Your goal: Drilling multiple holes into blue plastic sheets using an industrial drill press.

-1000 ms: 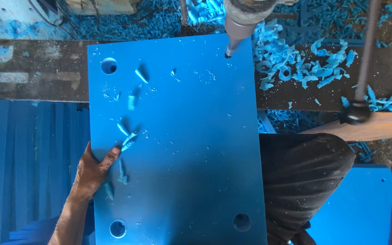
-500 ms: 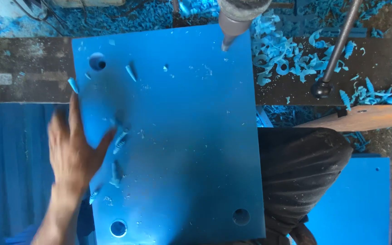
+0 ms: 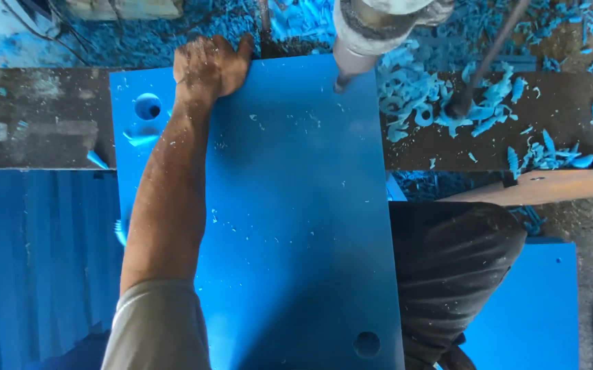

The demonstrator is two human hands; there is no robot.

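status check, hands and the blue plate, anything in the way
Left hand flat on far edge of blue plate. Right hand out of view. Drill bit over plate's far right corner; blue shavings beside it.

— What's the sheet (image 3: 289,212) like?

— A blue rectangular plastic sheet, flat and smooth, dusted with pale specks. It lies flat on a dark bench, its long side running away from the person, its near end hanging past the bench edge.

— Any holes?

— Two show. One round hole sits near the far left corner, another near the near right corner. A curl of blue swarf lies just below the far left hole.

— And the far edge?

— The left hand (image 3: 209,67) lies on it, palm down, fingers hooked over the far edge just right of that hole. The forearm lies along the sheet's left side.
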